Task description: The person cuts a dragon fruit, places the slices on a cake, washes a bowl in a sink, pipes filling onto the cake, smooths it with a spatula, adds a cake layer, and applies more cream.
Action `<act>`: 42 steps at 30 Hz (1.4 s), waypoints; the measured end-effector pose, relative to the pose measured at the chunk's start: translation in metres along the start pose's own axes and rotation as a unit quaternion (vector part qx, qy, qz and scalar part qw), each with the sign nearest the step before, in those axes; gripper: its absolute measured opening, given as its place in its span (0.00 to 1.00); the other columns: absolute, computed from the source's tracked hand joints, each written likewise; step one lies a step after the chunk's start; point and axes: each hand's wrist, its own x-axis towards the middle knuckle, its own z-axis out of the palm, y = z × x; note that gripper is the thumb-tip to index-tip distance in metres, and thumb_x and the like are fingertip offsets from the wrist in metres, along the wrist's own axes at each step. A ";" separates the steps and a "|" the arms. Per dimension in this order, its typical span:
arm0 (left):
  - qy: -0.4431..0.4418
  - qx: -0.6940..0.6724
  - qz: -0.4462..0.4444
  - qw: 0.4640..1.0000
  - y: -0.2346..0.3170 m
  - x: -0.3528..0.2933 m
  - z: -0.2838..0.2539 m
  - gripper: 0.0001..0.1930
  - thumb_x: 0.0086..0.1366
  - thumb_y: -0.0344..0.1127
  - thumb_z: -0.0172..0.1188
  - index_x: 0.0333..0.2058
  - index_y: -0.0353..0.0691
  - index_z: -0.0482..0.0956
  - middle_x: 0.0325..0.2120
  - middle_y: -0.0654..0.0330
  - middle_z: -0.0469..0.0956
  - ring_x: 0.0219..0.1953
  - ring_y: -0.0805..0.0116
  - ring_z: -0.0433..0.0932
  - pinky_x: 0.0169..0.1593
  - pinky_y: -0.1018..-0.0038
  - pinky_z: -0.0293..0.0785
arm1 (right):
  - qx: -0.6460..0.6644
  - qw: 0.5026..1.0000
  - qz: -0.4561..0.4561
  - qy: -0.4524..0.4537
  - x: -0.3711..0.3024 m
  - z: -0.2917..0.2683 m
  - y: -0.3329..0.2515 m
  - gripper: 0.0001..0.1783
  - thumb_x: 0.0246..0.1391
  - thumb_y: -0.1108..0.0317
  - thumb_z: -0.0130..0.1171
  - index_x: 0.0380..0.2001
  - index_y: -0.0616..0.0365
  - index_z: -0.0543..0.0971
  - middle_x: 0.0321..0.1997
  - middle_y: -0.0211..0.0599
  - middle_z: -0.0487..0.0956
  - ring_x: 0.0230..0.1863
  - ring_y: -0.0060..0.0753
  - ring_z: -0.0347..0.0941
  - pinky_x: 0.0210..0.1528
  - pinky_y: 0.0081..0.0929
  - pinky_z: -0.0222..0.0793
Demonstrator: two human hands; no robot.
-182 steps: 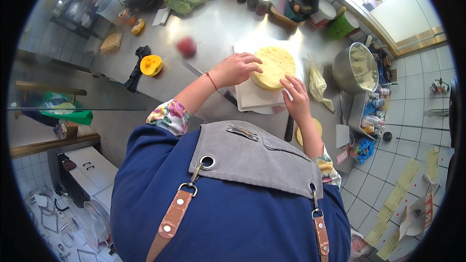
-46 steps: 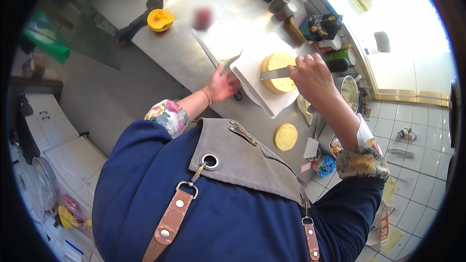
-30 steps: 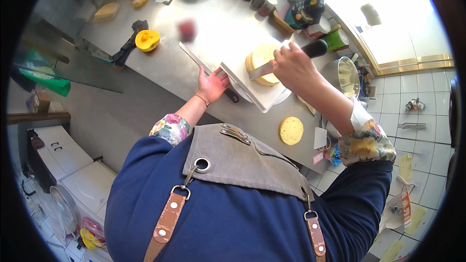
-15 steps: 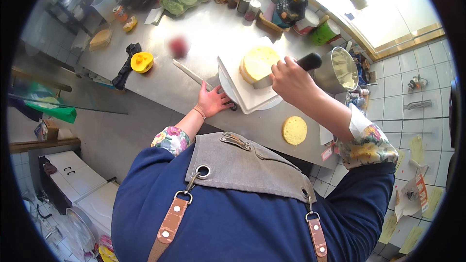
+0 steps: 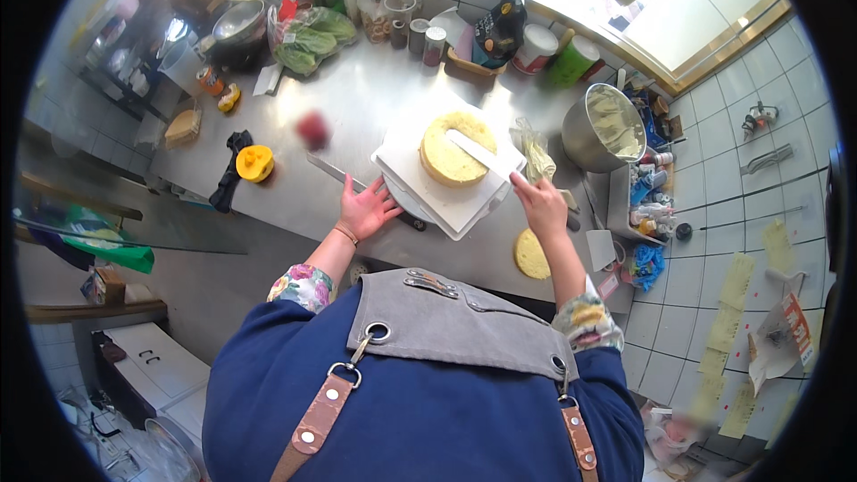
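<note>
A round yellow sponge cake (image 5: 446,170) sits on a white square board (image 5: 453,214) on top of a round turntable (image 5: 403,199). My right hand (image 5: 543,205) grips an icing spatula (image 5: 476,150), its blade lying across the top of the cake. To the left, my left hand (image 5: 366,211) is open, palm up and fingers spread, by the turntable's edge. A serrated knife (image 5: 328,169) lies partly behind that hand; whether they touch I cannot tell. Another sponge layer (image 5: 532,255) rests near the table's front edge, below my right hand.
Right of the board stand a metal mixing bowl of cream (image 5: 607,129) and a piping bag (image 5: 537,161). A yellow citrus juicer (image 5: 254,163) is at the left. Jars (image 5: 435,46) and bagged greens (image 5: 308,40) line the back. Something red is blurred out.
My right hand has moved down and turned, bringing the spatula blade from the cake's side onto its top. My left hand stays open by the turntable. The view has shifted slightly.
</note>
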 end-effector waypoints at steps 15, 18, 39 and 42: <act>0.083 0.028 -0.047 0.995 -0.036 0.000 0.022 0.48 0.64 0.78 0.29 0.67 0.45 0.61 0.64 0.54 0.67 0.66 0.53 0.64 0.68 0.48 0.56 | 0.024 0.998 -0.002 0.052 -0.060 -0.030 0.005 0.16 0.53 0.57 0.67 0.47 0.31 0.86 0.25 0.28 0.74 0.27 0.35 0.74 0.31 0.34 0.70; 0.116 0.019 -0.025 0.993 -0.043 -0.005 0.030 0.47 0.64 0.78 0.31 0.67 0.46 0.61 0.64 0.56 0.67 0.66 0.54 0.64 0.68 0.49 0.55 | 0.112 0.983 0.125 0.070 -0.114 -0.033 0.042 0.16 0.53 0.59 0.67 0.47 0.33 0.86 0.25 0.29 0.74 0.27 0.35 0.74 0.31 0.34 0.71; 0.337 -0.025 0.116 0.934 -0.122 -0.041 0.022 0.40 0.65 0.74 0.41 0.63 0.51 0.68 0.60 0.68 0.72 0.63 0.69 0.67 0.64 0.58 0.62 | -0.374 0.927 -0.005 -0.025 0.103 -0.254 0.274 0.25 0.54 0.72 0.55 0.54 0.33 0.81 0.26 0.28 0.76 0.28 0.32 0.78 0.30 0.32 0.71; 0.356 -0.007 0.124 0.926 -0.132 -0.039 0.015 0.40 0.65 0.74 0.41 0.63 0.51 0.68 0.61 0.68 0.71 0.63 0.69 0.67 0.63 0.59 0.62 | -0.375 0.911 -0.035 -0.167 0.169 -0.235 0.284 0.14 0.50 0.70 0.60 0.39 0.43 0.87 0.26 0.31 0.83 0.31 0.36 0.83 0.33 0.29 0.76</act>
